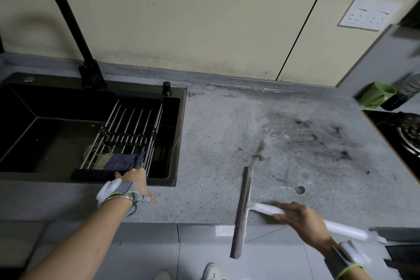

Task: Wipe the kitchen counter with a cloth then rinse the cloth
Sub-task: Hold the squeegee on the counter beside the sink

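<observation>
Squeegee (244, 207) across dirty counter (227, 125)

Open counter (216, 143) from sink edge to right edge, soiled but bare of objects. Squeegee (244, 207) across the front edge, blade overhanging. Green cup (376, 95) and dark jar (402, 94) in the far right corner. Roll-up rack (129, 129) over the sink's (179, 143) right half.

A green mug (376, 95) lies tipped beside a dark jar (402, 94); a wall socket (370, 13) sits above, a stove burner (410, 134) at right.
</observation>
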{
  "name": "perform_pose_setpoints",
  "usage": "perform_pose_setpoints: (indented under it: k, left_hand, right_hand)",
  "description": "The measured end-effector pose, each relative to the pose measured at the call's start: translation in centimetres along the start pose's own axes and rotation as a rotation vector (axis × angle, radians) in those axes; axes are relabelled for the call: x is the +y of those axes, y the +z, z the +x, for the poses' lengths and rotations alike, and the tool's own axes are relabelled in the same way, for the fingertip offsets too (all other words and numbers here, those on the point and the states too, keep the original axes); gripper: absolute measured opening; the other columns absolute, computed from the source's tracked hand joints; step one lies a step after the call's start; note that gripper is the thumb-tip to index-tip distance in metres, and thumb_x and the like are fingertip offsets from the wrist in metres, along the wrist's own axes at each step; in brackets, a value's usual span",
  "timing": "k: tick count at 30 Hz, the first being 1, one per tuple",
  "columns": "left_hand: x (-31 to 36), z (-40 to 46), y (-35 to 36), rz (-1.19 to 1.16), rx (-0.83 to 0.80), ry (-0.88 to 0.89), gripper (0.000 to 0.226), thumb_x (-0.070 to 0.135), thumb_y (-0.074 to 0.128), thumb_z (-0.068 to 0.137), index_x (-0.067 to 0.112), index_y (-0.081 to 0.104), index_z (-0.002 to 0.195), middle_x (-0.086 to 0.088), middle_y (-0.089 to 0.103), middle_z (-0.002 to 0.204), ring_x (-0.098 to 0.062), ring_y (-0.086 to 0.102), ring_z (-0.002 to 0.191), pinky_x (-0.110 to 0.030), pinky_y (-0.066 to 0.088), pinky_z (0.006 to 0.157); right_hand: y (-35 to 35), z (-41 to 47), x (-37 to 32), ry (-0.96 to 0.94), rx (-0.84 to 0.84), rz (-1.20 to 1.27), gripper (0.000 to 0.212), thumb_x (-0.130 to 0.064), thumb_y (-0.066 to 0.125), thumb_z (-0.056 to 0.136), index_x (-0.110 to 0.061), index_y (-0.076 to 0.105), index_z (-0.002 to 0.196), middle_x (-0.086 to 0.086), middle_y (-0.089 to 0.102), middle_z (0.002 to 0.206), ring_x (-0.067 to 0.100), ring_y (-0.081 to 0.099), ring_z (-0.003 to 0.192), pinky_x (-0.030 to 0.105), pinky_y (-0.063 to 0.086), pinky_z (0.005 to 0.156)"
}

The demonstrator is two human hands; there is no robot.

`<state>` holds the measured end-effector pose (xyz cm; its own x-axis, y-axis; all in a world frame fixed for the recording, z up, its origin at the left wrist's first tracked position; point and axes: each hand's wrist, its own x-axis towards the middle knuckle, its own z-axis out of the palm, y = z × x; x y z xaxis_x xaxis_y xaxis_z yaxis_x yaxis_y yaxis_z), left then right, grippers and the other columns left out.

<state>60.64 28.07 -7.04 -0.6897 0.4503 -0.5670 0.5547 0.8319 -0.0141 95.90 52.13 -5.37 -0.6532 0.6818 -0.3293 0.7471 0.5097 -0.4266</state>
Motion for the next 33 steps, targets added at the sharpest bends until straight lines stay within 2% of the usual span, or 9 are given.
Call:
perform_pose_setpoints:
  k: [3, 9, 15, 19, 22, 26, 30, 33]
  left_hand:
    - [-0.1, -0.1, 0.0, 0.007, 0.016, 0.005, 0.055, 0.05, 0.074, 0.069, 0.016, 0.052, 0.105, -0.001, 0.061, 0.11, -0.023, 0.056, 0.111, -0.051, 0.024, 0.111]
    - [-0.3, -0.4, 0.2, -0.004, 0.032, 0.007, 0.072, 0.052, 0.074, 0.07, 0.014, 0.048, 0.125, -0.003, 0.056, 0.126, -0.024, 0.051, 0.121, -0.049, 0.025, 0.111]
    - [-0.4, -0.5, 0.2, -0.019, 0.036, 0.011, 0.072, 0.052, 0.073, 0.069, 0.015, 0.047, 0.126, -0.004, 0.055, 0.128, -0.025, 0.051, 0.121, -0.047, 0.028, 0.111]
    - [-0.3, -0.5, 0.1, -0.021, 0.014, 0.005, 0.074, 0.051, 0.073, 0.07, 0.015, 0.047, 0.128, -0.004, 0.053, 0.129, -0.025, 0.05, 0.122, -0.047, 0.028, 0.111]
    - [-0.3, -0.6, -0.1, -0.012, 0.011, 0.002, 0.071, 0.05, 0.074, 0.069, 0.014, 0.049, 0.124, -0.004, 0.055, 0.127, -0.025, 0.052, 0.12, -0.047, 0.029, 0.11]
    - [0.1, -0.7, -0.4, 0.007, 0.007, 0.007, 0.056, 0.046, 0.075, 0.071, 0.012, 0.051, 0.11, -0.005, 0.057, 0.118, -0.027, 0.055, 0.112, -0.045, 0.035, 0.106]
    - [0.4, -0.7, -0.8, 0.036, -0.02, 0.01, 0.057, 0.047, 0.074, 0.073, 0.012, 0.05, 0.111, -0.006, 0.056, 0.119, -0.026, 0.055, 0.112, -0.041, 0.039, 0.101]
    - [0.5, -0.5, -0.6, 0.05, 0.01, 0.005, 0.061, 0.048, 0.075, 0.071, 0.012, 0.051, 0.113, -0.005, 0.057, 0.119, -0.025, 0.056, 0.112, -0.038, 0.041, 0.096]
  right_hand:
    - [0.7, 0.8, -1.2, -0.041, -0.006, -0.005, 0.03, -0.049, 0.063, 0.083, -0.045, 0.062, 0.113, -0.012, 0.059, 0.081, 0.008, 0.054, 0.08, 0.026, 0.032, 0.074]
    - [2.5, 3.1, -4.2, -0.12, -0.04, 0.015, 0.032, -0.05, 0.062, 0.083, -0.048, 0.06, 0.115, -0.013, 0.059, 0.083, 0.005, 0.052, 0.079, 0.026, 0.033, 0.076]
    - [4.1, 4.9, -7.8, -0.205, -0.072, 0.047, 0.031, -0.05, 0.061, 0.083, -0.048, 0.06, 0.115, -0.017, 0.055, 0.081, 0.006, 0.052, 0.081, 0.026, 0.035, 0.078]
    - [5.1, 5.7, -10.5, -0.233, -0.081, 0.052, 0.033, -0.05, 0.06, 0.084, -0.045, 0.061, 0.117, -0.011, 0.065, 0.101, 0.011, 0.056, 0.093, 0.026, 0.032, 0.084]
    - [5.5, 5.8, -11.9, -0.252, -0.076, 0.027, 0.033, -0.051, 0.059, 0.085, -0.042, 0.062, 0.116, -0.009, 0.066, 0.103, 0.012, 0.056, 0.094, 0.026, 0.029, 0.084]
    - [4.7, 5.2, -11.1, -0.237, -0.09, 0.068, 0.034, -0.05, 0.062, 0.083, -0.042, 0.062, 0.116, -0.017, 0.058, 0.089, 0.006, 0.052, 0.084, 0.026, 0.035, 0.084]
    - [2.6, 4.0, -7.6, -0.164, -0.061, 0.095, 0.032, -0.049, 0.066, 0.08, -0.043, 0.064, 0.111, -0.022, 0.056, 0.082, 0.003, 0.054, 0.078, 0.019, 0.034, 0.071]
    - [0.8, 2.6, -4.2, -0.113, -0.036, 0.07, 0.031, -0.049, 0.066, 0.079, -0.044, 0.065, 0.109, -0.016, 0.062, 0.085, 0.005, 0.058, 0.078, 0.02, 0.037, 0.067]
